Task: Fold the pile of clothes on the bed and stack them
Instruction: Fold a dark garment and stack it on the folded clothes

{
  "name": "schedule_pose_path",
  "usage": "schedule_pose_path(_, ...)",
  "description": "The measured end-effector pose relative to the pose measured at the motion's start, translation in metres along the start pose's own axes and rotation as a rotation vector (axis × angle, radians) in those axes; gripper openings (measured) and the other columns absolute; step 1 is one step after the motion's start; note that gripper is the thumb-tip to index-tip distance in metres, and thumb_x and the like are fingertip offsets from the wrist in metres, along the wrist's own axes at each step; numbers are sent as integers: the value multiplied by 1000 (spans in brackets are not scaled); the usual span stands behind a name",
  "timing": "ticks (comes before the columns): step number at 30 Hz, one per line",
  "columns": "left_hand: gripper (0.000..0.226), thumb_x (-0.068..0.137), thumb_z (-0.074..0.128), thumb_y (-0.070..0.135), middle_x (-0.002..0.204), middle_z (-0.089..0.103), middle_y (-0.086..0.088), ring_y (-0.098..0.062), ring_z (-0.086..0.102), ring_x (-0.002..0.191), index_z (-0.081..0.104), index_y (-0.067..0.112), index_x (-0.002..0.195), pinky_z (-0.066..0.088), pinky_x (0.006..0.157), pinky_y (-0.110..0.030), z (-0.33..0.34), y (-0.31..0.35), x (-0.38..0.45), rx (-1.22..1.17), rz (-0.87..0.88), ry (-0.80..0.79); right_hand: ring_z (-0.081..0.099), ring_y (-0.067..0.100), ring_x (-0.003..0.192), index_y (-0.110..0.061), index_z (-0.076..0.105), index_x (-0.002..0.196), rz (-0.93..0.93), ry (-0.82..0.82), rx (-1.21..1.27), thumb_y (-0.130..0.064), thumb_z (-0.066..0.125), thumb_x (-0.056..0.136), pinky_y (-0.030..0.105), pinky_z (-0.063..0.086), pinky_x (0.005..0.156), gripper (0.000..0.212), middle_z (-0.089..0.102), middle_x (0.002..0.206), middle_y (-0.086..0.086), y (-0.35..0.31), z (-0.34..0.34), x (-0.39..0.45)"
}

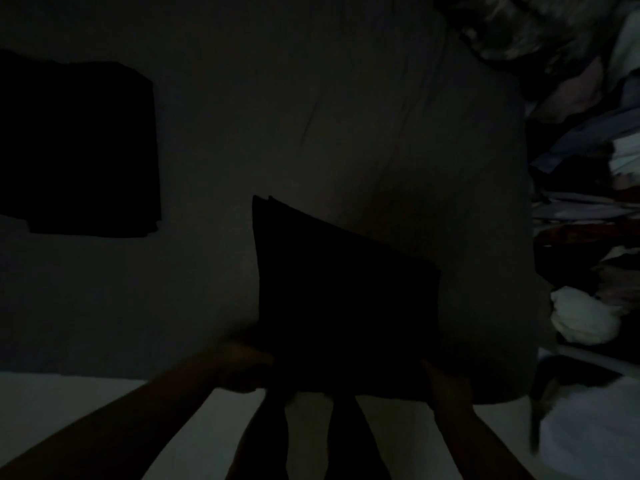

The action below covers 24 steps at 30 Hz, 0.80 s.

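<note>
Folded dark garment (346, 292) held at its near edge above the bed (311, 116). Left hand (242, 367) grips the near-left corner, right hand (446, 389) the near-right corner; finger spread cannot be told in the dim light. Dark folded stack (79, 147) lies far left of the garment; unfolded clothes pile (585, 202) lies right.

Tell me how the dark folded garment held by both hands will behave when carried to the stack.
The garment is probably floppy: both the left hand and right hand grip its near edge. It likely weighs little. Its layered far corner may unfold if tilted.
</note>
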<state>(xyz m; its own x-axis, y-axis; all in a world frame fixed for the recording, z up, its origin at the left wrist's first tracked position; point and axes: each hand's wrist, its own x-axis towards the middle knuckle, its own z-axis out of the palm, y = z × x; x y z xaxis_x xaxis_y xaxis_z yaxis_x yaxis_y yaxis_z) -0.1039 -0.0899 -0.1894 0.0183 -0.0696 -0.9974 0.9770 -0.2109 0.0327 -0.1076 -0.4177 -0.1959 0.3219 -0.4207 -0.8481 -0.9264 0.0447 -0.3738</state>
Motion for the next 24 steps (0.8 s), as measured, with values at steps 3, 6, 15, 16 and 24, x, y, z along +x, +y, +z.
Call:
schedule_pose_path(3,7,89,61,14,70,60,-8,-16,57,58,61,7,89,55,52,-26,-11,44,-16,-5,70,48,49,26,115,-3,48,133,-182,-26,-80,-12,58,91,29,38,96,44,51,129,7,-52,8,7)
schedule_pose_path(6,29,90,58,26,36,43,0,-9,46,29,48,12,67,50,39,-20,-24,101,-24,-180,44,79,56,27,112,0,55,124,-265,-104,-96,-19,54,94,18,44,70,36,58,123,9,-107,20,17)
schedule_pose_path(15,40,102,30,30,120,57,-7,-25,56,111,47,7,129,45,91,-34,-25,202,24,-393,408,279,58,13,71,-15,63,97,-283,-241,-97,-37,61,88,20,49,59,24,63,86,5,-192,51,91)
schedule_pose_path(16,44,100,36,30,132,53,-11,-29,51,121,44,3,134,41,96,-34,-24,194,37,-235,418,411,62,19,78,-10,65,106,-304,-178,-151,-38,63,86,24,51,65,34,66,93,10,-186,51,101)
schedule_pose_path(24,62,90,57,39,141,46,-13,-32,44,128,36,10,141,37,104,-33,-3,145,76,83,507,577,59,29,113,-4,60,120,-395,80,-341,-63,80,52,43,46,100,92,62,121,14,-103,40,138)
